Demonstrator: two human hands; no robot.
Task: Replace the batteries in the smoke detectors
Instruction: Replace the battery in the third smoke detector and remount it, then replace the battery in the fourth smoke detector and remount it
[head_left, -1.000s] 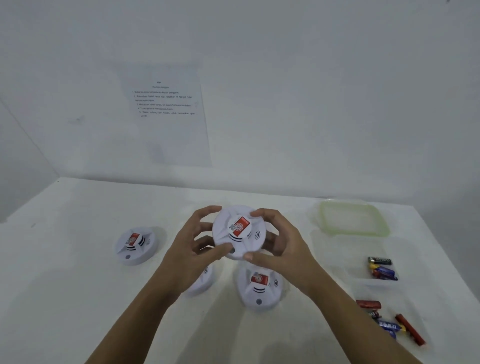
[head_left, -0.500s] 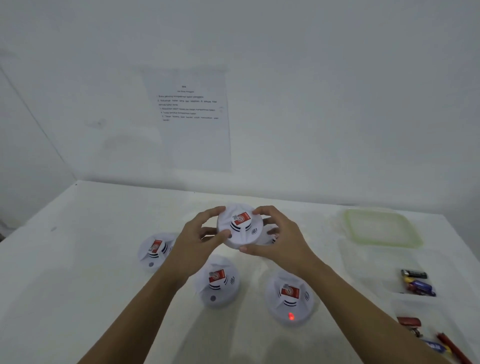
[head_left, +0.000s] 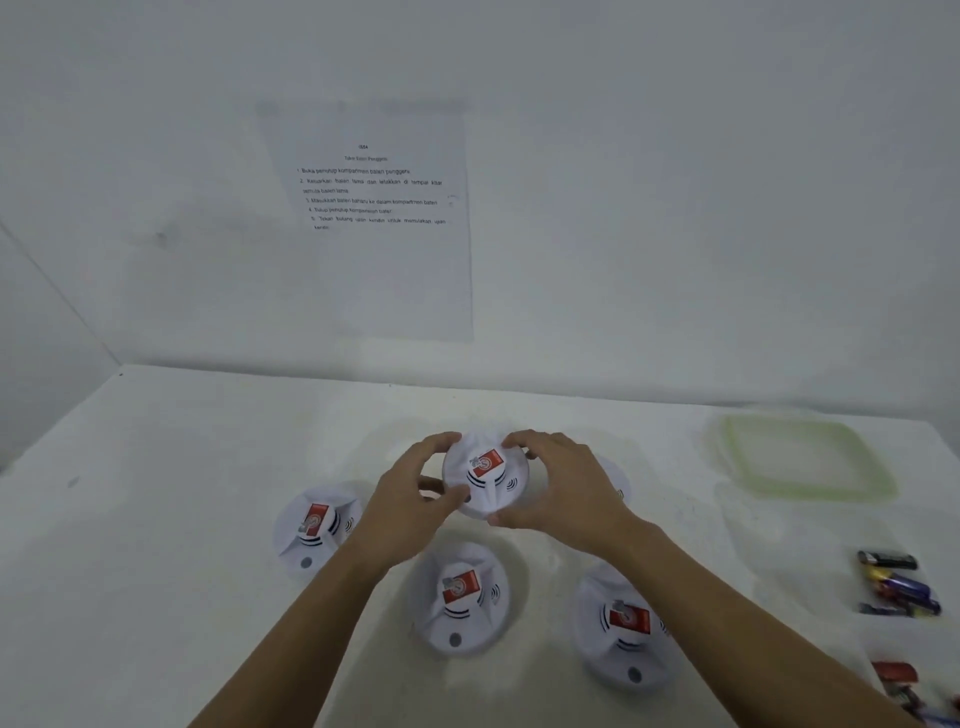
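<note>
The held smoke detector (head_left: 485, 480) is at mid-table, its rim gripped by the curled fingers of the left hand (head_left: 410, 501) and the right hand (head_left: 569, 493). Around it lie a left detector (head_left: 317, 525), a near detector (head_left: 460, 597) and a near-right detector (head_left: 623, 623). A far detector (head_left: 618, 480) is half hidden behind the right hand. Further right are a green-rimmed lid (head_left: 878, 486) and batteries (head_left: 896, 584).

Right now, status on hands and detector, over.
Grip: left hand and right hand both hold one smoke detector by its rim. Nearer, three other detectors on the table. Nothing in the way; batteries off right.
</note>
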